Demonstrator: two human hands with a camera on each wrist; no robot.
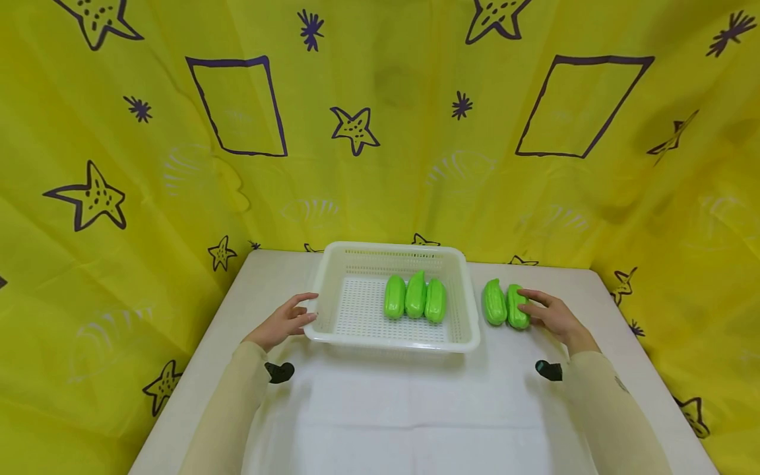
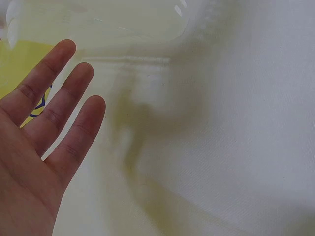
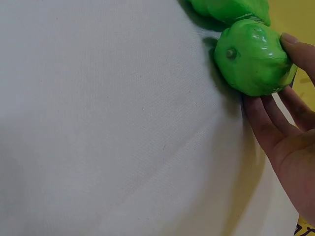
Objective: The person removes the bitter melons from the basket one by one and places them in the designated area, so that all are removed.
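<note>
My left hand (image 1: 286, 322) is at the left side of a white plastic basket (image 1: 392, 344), its fingertips right at the rim. In the left wrist view, three of its fingers (image 2: 78, 132) are spread fairly straight and hold nothing. Inside the basket, three glossy green toy gourds (image 1: 415, 297) lie side by side toward the right. Two more lie on the table outside its right wall. With thumb and fingers on either side, my right hand (image 1: 552, 315) holds the rightmost gourd (image 3: 253, 59); the other gourd (image 1: 494, 302) lies just to its left.
A white cloth covers the table (image 1: 410, 409). Behind it and along both sides hangs a yellow curtain (image 1: 392, 185) with dark drawn stars and frames. The basket has perforated walls and stands near the table's back edge.
</note>
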